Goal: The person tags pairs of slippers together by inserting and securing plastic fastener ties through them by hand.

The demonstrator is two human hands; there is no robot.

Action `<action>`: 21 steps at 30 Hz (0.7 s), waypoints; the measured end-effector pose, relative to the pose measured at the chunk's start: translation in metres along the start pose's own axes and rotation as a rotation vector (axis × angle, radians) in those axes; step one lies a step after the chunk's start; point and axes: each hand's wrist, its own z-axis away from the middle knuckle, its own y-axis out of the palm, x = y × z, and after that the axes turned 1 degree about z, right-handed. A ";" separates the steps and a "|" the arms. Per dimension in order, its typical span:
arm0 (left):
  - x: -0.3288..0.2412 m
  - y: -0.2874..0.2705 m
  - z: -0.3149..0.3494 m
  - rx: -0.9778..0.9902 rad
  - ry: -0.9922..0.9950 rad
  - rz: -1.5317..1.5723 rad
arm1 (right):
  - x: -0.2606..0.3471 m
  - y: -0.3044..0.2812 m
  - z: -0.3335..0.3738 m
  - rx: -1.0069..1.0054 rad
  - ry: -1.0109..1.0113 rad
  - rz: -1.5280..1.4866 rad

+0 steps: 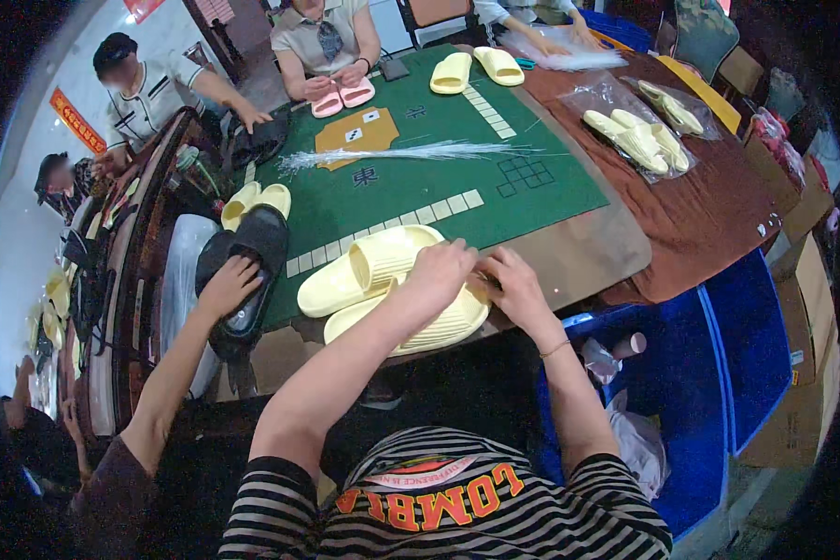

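In front of me lies a pair of pale yellow slippers [359,271] with ribbed straps, soles down at the table's near edge. My left hand [443,271] reaches over the near slipper, fingers pinched together at the right end of the pair. Close beside it, my right hand [516,285] has its fingertips drawn together at the same spot. Whatever the two hands pinch is too small or hidden to make out. A bundle of thin clear plastic strands [411,154] stretches across the green mat [569,177] beyond the slippers.
On my left, a co-worker's hand [231,287] rests on black slippers [269,233]. Another person holds pink slippers [341,96] across the table. Yellow slippers in clear bags [639,140] lie on the brown cloth [719,201] at right. A blue bin [672,373] stands below.
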 end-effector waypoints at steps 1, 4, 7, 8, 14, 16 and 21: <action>-0.003 0.001 -0.001 -0.012 -0.012 -0.023 | 0.002 0.000 0.000 -0.054 -0.006 -0.016; -0.009 -0.003 0.002 -0.045 -0.048 0.089 | -0.004 0.001 0.004 -0.090 0.049 -0.083; -0.009 -0.006 0.005 -0.097 -0.030 0.126 | -0.003 -0.001 0.002 -0.094 0.077 -0.106; -0.007 -0.003 0.007 -0.106 -0.022 0.112 | 0.000 -0.002 0.002 -0.102 0.078 -0.129; -0.003 -0.012 0.010 -0.132 -0.169 0.059 | 0.000 -0.008 0.001 -0.197 0.322 -0.256; -0.004 -0.025 0.016 -0.155 -0.211 0.183 | -0.012 -0.006 0.007 -0.298 0.436 -0.365; 0.026 -0.042 0.070 -0.557 -0.408 0.404 | -0.013 -0.008 0.005 -0.507 0.515 -0.622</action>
